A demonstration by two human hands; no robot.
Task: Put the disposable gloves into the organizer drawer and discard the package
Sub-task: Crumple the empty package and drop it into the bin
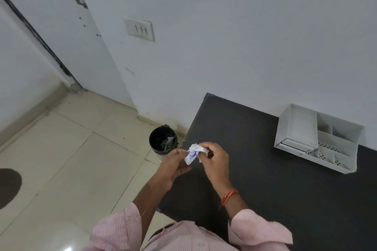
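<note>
A crumpled white package (193,153) with blue print is held between both hands over the left edge of the dark table (265,169). My left hand (173,164) pinches its left side and my right hand (216,159) grips its right side. The white organizer (318,138) stands at the table's far right against the wall, its drawer pushed in at the front left. No gloves are visible. A small black bin (163,140) stands on the floor just left of the table, a little beyond my hands.
The bin holds some scraps. Beige floor tiles spread to the left, with a dark round mat (9,187) at the left edge. A white door and a wall switch plate (139,29) are behind.
</note>
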